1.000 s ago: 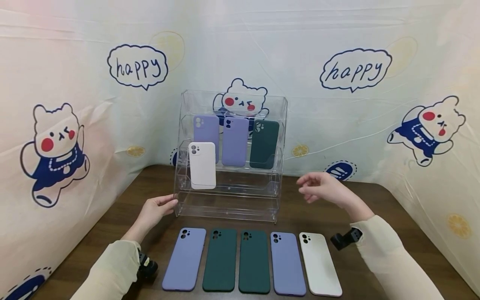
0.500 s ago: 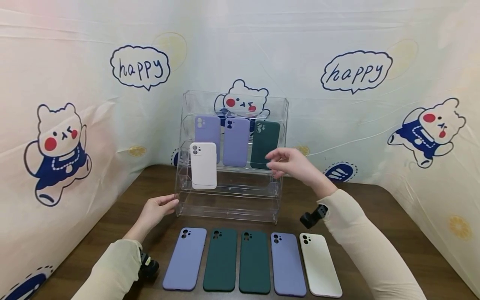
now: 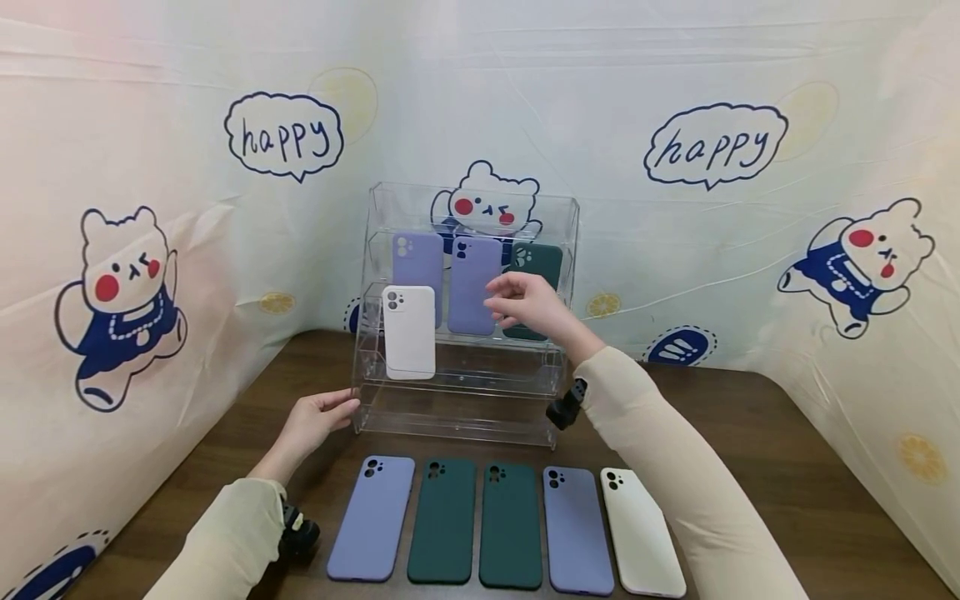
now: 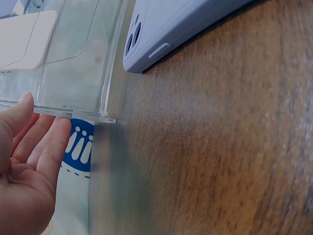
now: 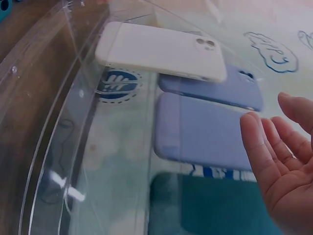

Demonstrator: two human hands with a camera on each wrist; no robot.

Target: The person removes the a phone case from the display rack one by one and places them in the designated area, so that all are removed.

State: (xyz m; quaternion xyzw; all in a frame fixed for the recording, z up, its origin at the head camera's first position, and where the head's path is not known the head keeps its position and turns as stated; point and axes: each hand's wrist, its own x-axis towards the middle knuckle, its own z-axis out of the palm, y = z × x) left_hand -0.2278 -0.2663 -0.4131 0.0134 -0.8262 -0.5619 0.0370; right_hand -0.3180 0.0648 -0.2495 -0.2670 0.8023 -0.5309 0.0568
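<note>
A clear tiered display rack (image 3: 457,427) stands on the table. My left hand (image 3: 311,427) holds its lower left side; in the left wrist view the thumb (image 4: 24,108) overlaps the clear panel and the fingers meet its edge. My right hand (image 3: 531,307) is in front of the upper tier, relaxed and holding nothing. It overlaps a green phone case (image 3: 547,260) and reaches the edge of a purple phone case (image 3: 471,300). Left of these stands another purple case (image 3: 417,260), partly behind a white phone case (image 3: 409,333) one tier lower.
In front of the rack, a row of phone cases lies flat: purple (image 3: 371,518), green (image 3: 441,521), green (image 3: 510,525), purple (image 3: 579,530) and white (image 3: 637,525). My right sleeve overlaps the white one. A printed cloth (image 3: 585,125) surrounds the wooden table (image 3: 720,408).
My right hand has moved left from beside the rack to in front of its upper tier. The left hand has stayed at the rack's side, and the cases have not moved.
</note>
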